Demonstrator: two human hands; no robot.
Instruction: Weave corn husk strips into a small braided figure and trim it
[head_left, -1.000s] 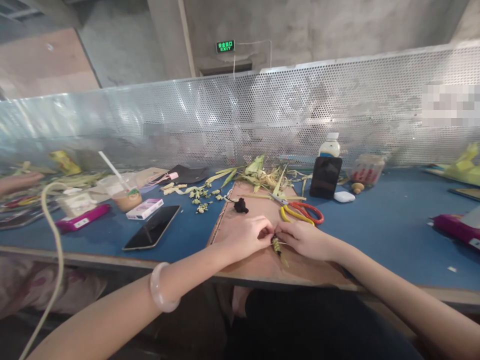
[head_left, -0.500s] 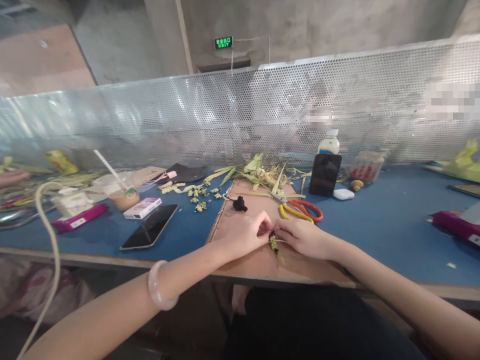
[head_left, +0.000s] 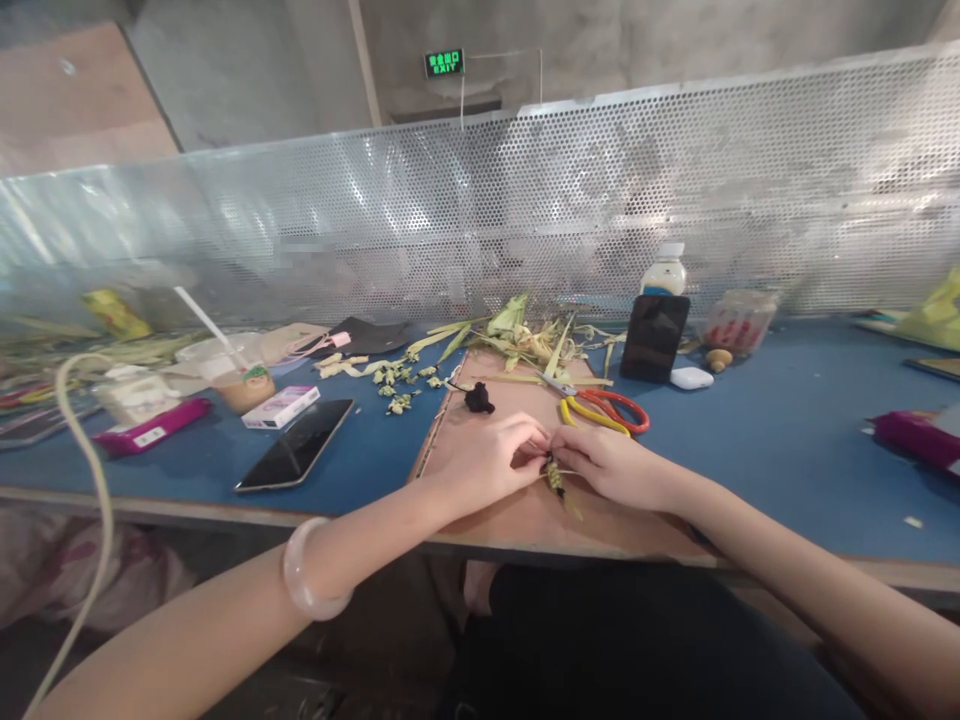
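A small braided piece of yellow-green leaf strip with dark bands (head_left: 555,478) hangs between my hands over the tan board (head_left: 487,525). My left hand (head_left: 499,458) is closed in a pinch at its upper end from the left. From the right, my right hand (head_left: 611,462) pinches the same end, its fingertips nearly touching the left ones. Thin pale strands stick out sideways from the piece, and its loose tip points down toward me. The exact grip is hidden by the fingers. Just beyond my hands lie scissors with red and yellow handles (head_left: 604,408) and a black crumpled lump (head_left: 478,398).
Leaf strips (head_left: 517,340) pile up at the board's far end, beside small knotted leaf pieces (head_left: 397,385). A phone (head_left: 296,445), a small box (head_left: 281,407) and a drink cup (head_left: 240,380) stand left. At right are an upright black phone (head_left: 654,338) and a white earphone case (head_left: 691,378).
The view has shifted slightly. My left fingers have flattened and drawn closer to the right fingertips. The braided piece stays between my hands, its tip swung a little to the right.
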